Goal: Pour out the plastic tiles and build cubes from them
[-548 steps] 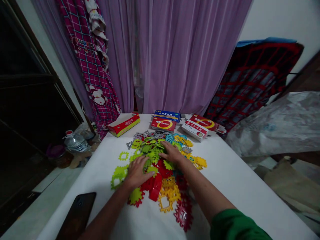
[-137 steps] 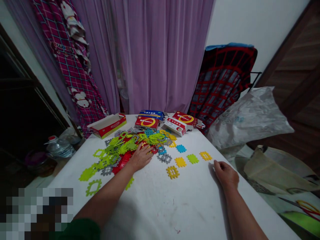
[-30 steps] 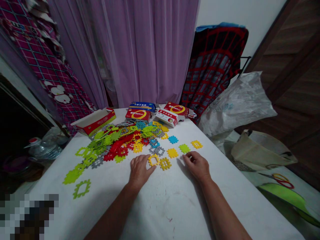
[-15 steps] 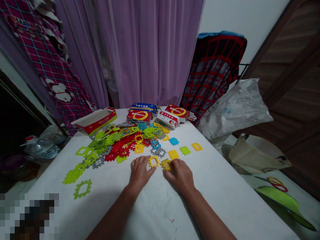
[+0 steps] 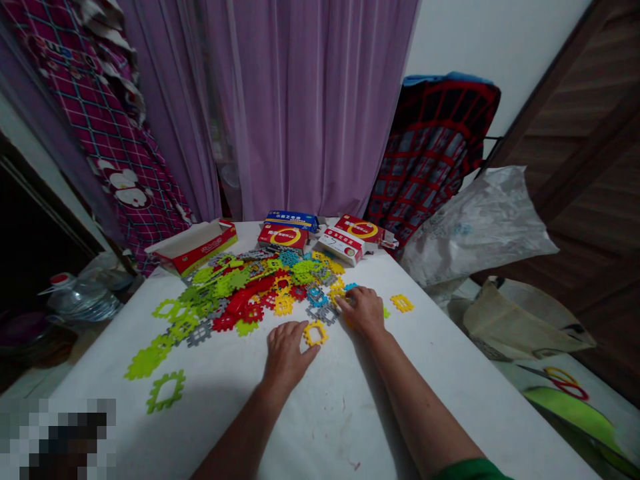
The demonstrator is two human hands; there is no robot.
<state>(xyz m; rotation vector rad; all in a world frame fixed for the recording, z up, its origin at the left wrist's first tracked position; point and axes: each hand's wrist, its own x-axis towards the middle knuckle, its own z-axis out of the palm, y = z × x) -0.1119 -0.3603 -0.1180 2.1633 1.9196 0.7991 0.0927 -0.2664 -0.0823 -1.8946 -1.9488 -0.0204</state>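
Observation:
My left hand (image 5: 289,357) rests low over the white table, with thumb and forefinger closed around the edges of a yellow toothed square frame (image 5: 309,332). My right hand (image 5: 364,312) is farther forward at the right edge of the heap, its fingers pinched on a yellow toothed piece (image 5: 341,300) that is partly hidden. Under and behind that hand, a blue piece (image 5: 351,287) and a light green piece (image 5: 386,312) show only in part. A heap of interlocking plastic pieces (image 5: 230,283) in green, red, grey, yellow and blue spreads to the left.
A yellow piece (image 5: 402,303) lies alone at right, a green square frame (image 5: 166,391) at front left. Red and blue boxes (image 5: 283,235) and an open red box (image 5: 210,248) stand along the back. Beyond the table's right edge are a plastic bag (image 5: 475,223) and scissors (image 5: 563,383).
My right hand has moved forward, away from my left hand, with the yellow piece, and now covers loose pieces there. My left hand stays at the yellow frame. The view has shifted slightly.

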